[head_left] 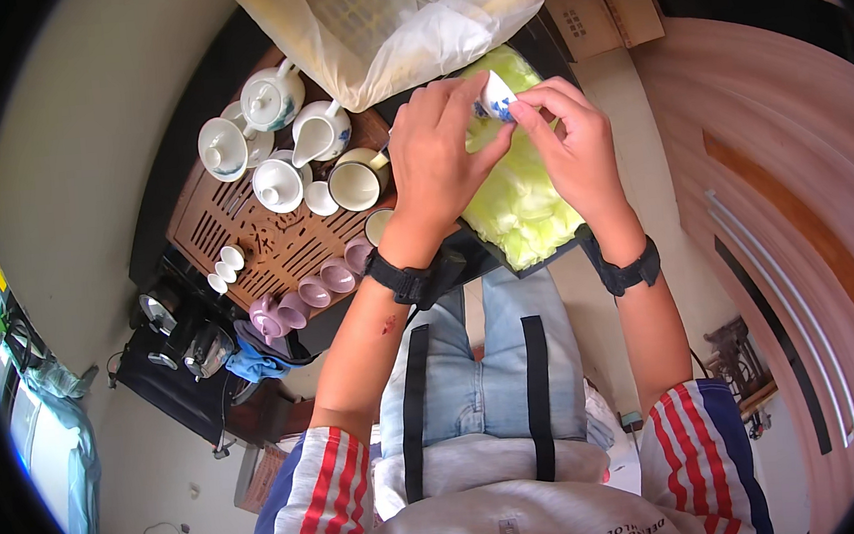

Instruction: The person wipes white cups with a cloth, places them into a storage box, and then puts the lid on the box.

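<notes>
Two hands on one small blue-and-white cup (pixel 496 96): left hand (pixel 438 156) pinches it from 9 o'clock, right hand (pixel 573 140) from 3 o'clock. Cup sits between fingertips, tilted, above the box of yellow padding (pixel 523 209); tea tray (pixel 264 235) at 9 o'clock.

Daylight is coming in through a window (pixel 44 438) at the lower left, brightening the pale wall (pixel 85 123) that is curving up the left side. A dark low table (pixel 188 160) is standing against that wall, and a black stand (pixel 181 387) with metal pieces is sitting just below it. Pale floor (pixel 645 164) is showing to the right, where a reddish wooden surface (pixel 778 139) with curved bands is sweeping down the edge. Cardboard boxes (pixel 603 12) are resting at the top.
</notes>
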Available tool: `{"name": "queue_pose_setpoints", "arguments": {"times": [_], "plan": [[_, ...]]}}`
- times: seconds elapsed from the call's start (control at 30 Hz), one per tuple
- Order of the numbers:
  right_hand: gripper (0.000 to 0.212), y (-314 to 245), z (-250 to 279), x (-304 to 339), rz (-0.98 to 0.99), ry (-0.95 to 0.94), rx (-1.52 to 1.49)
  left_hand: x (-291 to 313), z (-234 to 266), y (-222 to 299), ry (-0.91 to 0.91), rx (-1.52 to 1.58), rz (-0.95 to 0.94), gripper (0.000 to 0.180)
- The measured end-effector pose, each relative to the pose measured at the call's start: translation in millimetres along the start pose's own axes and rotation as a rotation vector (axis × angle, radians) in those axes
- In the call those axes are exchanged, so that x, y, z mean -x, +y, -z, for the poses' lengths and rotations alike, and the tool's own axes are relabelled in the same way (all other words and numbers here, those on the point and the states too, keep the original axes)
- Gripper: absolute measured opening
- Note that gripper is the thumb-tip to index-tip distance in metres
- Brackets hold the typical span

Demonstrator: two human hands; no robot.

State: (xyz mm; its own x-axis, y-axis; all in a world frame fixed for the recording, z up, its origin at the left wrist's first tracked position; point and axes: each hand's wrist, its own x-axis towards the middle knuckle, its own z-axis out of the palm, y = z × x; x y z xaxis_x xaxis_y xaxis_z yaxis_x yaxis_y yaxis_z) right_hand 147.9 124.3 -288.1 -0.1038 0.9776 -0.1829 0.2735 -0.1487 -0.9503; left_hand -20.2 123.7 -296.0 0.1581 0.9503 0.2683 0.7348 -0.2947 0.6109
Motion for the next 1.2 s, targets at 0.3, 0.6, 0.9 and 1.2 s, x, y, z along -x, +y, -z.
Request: {"name": "queue_pose_setpoints", "arguments": {"times": [0.3,0.6,0.9,1.2], "plan": [[0.01,18,-2,-23,-0.02,0.099,0.354,-11,-28,7,-0.011,-0.039,0.174,0.037],[0.015,22,-5,-24,0.018,0.248,0.328,-9,-31,4,0.011,0.003,0.161,0.04],[0.018,23,-9,-29,-0.057,0.224,0.232,-12,-28,0,-0.049,-0.083,0.112,0.039],[0.013,31,23,-31,-0.107,-0.024,0.181,-10,-26,-5,-0.084,-0.169,0.057,0.04]]}}
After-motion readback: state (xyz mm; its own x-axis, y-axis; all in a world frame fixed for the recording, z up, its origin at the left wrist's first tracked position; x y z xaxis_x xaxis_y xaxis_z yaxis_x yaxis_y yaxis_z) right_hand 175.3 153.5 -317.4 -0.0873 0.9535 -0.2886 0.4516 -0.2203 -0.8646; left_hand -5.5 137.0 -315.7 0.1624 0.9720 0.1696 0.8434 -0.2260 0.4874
